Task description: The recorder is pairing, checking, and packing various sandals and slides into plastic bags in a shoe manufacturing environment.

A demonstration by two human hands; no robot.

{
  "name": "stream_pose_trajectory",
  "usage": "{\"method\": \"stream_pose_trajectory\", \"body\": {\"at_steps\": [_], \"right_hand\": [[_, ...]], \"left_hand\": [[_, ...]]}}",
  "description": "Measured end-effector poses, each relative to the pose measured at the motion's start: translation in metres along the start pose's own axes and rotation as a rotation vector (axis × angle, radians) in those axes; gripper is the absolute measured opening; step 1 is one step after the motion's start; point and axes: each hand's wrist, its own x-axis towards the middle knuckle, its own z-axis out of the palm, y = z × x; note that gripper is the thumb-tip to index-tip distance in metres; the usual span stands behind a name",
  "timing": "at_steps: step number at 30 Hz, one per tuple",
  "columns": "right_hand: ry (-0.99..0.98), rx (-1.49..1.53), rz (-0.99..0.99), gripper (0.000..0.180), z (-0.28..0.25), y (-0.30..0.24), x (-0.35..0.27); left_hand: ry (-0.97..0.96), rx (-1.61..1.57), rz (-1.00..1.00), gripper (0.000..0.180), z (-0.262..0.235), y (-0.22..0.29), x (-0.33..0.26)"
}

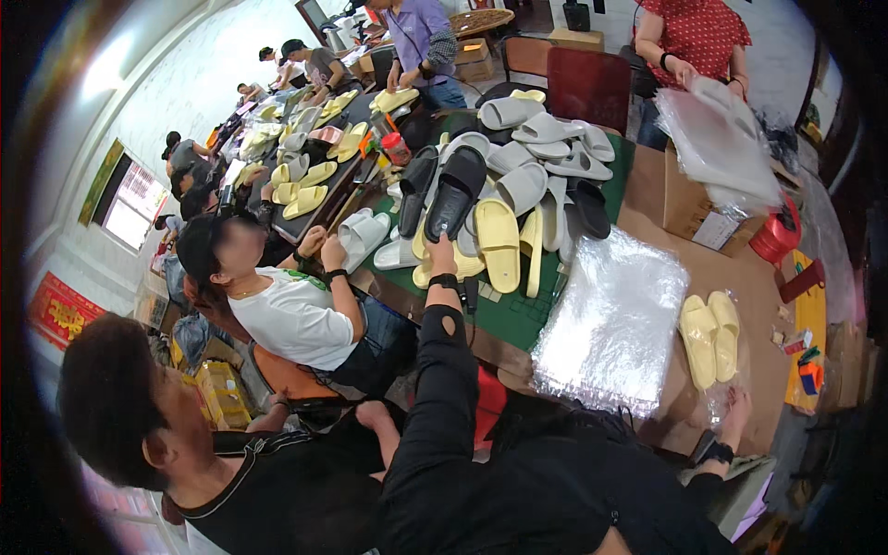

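Observation:
My left hand (442,250), stretched far forward, grips the heel end of a black slipper (456,196) and tilts it up over a heap of slippers. Around it lie a second black slipper (418,190), a pale yellow slipper (498,242) and several grey slippers (523,188). At the right, a pair of yellow slippers (709,340) rests in a clear plastic bag (717,404) on brown cardboard. By the lower end of that bag is my right hand (736,413), its fingers closed at the plastic edge. Between my hands lies a stack of clear bags (606,324).
A person in white (296,314) sits to the left, beside another in black (277,490). Across the table, a person in red (694,37) handles plastic bags (717,139) above a cardboard box (708,217). A red tape roll (777,236) stands at the right edge.

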Motion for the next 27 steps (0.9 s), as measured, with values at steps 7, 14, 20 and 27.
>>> {"method": "stream_pose_trajectory", "body": {"at_steps": [7,14,20,27], "right_hand": [[0.504,-0.061,-0.131,0.03,-0.059,0.04,0.041],[0.654,-0.33,-0.682,0.031,0.029,-0.024,-0.018],[0.304,-0.268,-0.662,0.029,0.122,-0.059,-0.049],[-0.247,-0.16,-0.692,0.03,0.224,-0.069,-0.083]], "left_hand": [[0.286,-0.253,-0.164,0.054,0.0,-0.016,0.048],[-0.228,-0.535,-0.258,0.039,-0.021,0.007,0.041],[-0.437,-0.661,-0.002,0.027,-0.008,0.044,-0.014],[-0.543,-0.59,0.273,0.031,0.003,0.08,-0.137]]}}
